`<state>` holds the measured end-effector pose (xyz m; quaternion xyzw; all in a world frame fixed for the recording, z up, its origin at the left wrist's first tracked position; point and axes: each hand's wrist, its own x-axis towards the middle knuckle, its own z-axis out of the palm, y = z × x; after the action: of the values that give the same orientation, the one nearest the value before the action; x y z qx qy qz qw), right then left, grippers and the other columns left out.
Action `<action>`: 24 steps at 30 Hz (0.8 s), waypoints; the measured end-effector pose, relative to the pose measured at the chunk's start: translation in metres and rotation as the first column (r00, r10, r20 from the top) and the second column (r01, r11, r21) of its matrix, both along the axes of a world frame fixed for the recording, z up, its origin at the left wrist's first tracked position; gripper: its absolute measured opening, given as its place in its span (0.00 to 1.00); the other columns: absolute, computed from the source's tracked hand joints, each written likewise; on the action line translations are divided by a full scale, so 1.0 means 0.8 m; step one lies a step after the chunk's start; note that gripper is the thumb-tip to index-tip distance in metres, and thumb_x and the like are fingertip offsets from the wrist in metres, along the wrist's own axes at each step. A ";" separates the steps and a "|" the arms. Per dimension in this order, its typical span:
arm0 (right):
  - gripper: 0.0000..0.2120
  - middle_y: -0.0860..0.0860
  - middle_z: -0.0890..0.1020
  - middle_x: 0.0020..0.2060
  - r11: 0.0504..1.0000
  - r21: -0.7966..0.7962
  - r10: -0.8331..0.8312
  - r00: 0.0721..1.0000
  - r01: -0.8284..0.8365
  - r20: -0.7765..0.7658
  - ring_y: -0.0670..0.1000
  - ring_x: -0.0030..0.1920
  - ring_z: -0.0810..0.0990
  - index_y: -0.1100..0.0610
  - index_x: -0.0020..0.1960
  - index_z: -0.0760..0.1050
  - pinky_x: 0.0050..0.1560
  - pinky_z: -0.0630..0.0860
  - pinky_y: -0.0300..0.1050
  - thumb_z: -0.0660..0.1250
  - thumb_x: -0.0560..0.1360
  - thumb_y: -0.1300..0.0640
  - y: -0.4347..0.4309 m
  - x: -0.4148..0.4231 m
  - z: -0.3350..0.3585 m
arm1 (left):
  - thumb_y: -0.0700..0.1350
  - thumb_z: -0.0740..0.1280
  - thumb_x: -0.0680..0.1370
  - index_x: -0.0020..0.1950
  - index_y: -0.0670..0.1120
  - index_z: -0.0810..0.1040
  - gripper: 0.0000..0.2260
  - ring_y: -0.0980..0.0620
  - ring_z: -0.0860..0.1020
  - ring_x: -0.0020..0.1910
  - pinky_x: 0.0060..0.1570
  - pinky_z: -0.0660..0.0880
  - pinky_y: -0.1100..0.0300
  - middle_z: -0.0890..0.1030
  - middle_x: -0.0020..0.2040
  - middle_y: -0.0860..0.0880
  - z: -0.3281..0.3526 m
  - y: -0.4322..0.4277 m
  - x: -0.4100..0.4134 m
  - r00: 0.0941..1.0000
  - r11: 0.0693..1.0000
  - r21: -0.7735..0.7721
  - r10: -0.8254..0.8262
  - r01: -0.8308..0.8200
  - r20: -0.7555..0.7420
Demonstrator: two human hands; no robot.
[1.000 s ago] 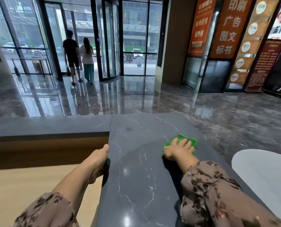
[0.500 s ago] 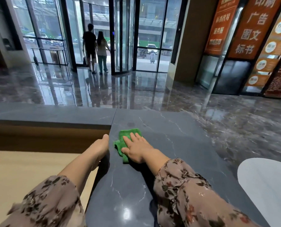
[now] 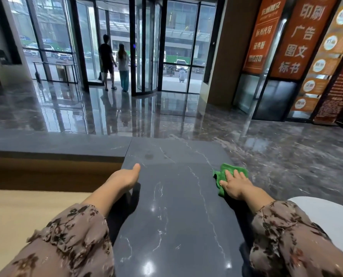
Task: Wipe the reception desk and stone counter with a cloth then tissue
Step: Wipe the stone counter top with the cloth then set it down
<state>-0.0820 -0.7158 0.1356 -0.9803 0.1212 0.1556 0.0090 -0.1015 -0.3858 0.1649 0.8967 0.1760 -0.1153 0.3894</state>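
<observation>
Dark grey stone counter (image 3: 176, 206), polished and veined in white, runs from the bottom centre of the frame toward the middle, with ceiling lights glinting on its near end. Pale wooden desk top (image 3: 26, 212) lies lower, at the bottom left, and a white rounded surface (image 3: 336, 222) shows at the bottom right. Left hand (image 3: 124, 177) rests on the counter's left edge with the thumb laid along the top; its fingers are hidden past the edge, so whether they curl round it cannot be told. Right hand (image 3: 234, 184), at the right edge of the slab, lies flat with straight, spread fingers pressing the green cloth (image 3: 229, 167), which bunches out beyond the fingertips and to their left. The cloth looks soft, light and limp: it should slide easily on so glossy a stone and fold under a loose touch, so it is best driven by a broad palm over its middle, or gathered at the bunched far edge to lift it. A faint dull mark sits on the stone ahead of the left thumb. No tissue is in view. Beyond the counter a grey ledge (image 3: 56, 144) extends left; farther off, a glossy marble floor (image 3: 286, 156) mirrors the glass revolving door (image 3: 146, 56), where two people (image 3: 114, 62) stand, with orange banners (image 3: 302, 37) at the upper right.
</observation>
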 end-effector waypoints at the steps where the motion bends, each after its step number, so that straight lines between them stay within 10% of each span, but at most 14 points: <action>1: 0.30 0.58 0.40 0.77 1.000 -0.002 -0.021 1.000 0.021 -0.004 0.60 0.77 0.41 0.53 0.79 0.40 0.76 0.43 0.54 0.45 0.82 0.43 0.004 0.000 0.001 | 0.62 0.50 0.81 0.75 0.37 0.62 0.33 0.39 0.63 0.73 0.72 0.61 0.48 0.61 0.76 0.39 0.000 0.004 0.000 1.000 0.999 -0.036 0.002 -0.002 0.001; 9: 0.33 0.61 0.42 0.77 0.974 0.005 -0.227 0.973 0.227 0.039 0.64 0.76 0.42 0.57 0.78 0.41 0.75 0.43 0.59 0.50 0.81 0.46 0.120 0.010 0.008 | 0.66 0.54 0.78 0.77 0.39 0.60 0.37 0.40 0.62 0.74 0.71 0.59 0.48 0.60 0.77 0.42 -0.005 0.025 -0.007 1.000 0.984 -0.175 -0.028 0.027 -0.007; 24: 0.31 0.57 0.38 0.77 0.826 0.111 0.558 0.830 -0.553 -0.016 0.58 0.76 0.36 0.52 0.78 0.38 0.76 0.39 0.54 0.49 0.82 0.44 0.324 0.028 0.003 | 0.68 0.48 0.78 0.74 0.44 0.67 0.35 0.40 0.70 0.68 0.66 0.66 0.50 0.69 0.72 0.41 0.008 0.050 -0.001 1.000 0.966 -0.259 -0.018 0.020 0.010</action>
<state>-0.0594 -0.4567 0.1379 -0.9674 -0.1770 0.1806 0.0104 -0.1020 -0.3455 0.1713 0.8402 0.1493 -0.1375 0.5029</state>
